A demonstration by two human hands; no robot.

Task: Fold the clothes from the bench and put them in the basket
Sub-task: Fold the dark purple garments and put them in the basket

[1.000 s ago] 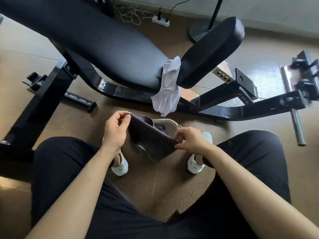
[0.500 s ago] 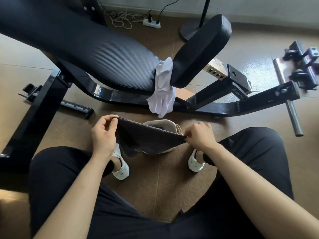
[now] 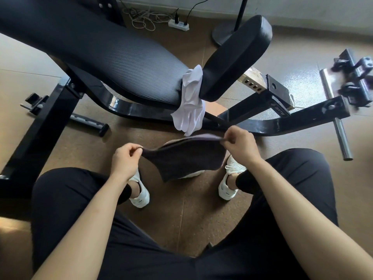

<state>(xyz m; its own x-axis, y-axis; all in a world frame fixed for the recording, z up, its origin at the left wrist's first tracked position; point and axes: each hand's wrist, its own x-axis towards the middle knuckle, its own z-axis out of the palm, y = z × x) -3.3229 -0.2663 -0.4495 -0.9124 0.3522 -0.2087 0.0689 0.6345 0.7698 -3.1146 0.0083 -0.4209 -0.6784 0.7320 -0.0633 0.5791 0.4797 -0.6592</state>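
Two pinch grips at centre: left hand (image 3: pixel 126 160) and right hand (image 3: pixel 241 146) curled on the top corners of a dark, matte cloth (image 3: pixel 185 158), spread between them, lower edge sagging above the brown floor (image 3: pixel 181 219) between white shoes (image 3: pixel 139 190). Beyond, at 12 o'clock, crumpled white garment (image 3: pixel 190 110) wedged between the black ribbed pads of the desk (image 3: pixel 121 63). Lettering on glossy frame (image 3: pixel 302 118) at 2 o'clock too blurred to read.

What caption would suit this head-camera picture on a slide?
Seated person's left hand and right hand pinch a dark cloth stretched between them; a white garment hangs from the bench.
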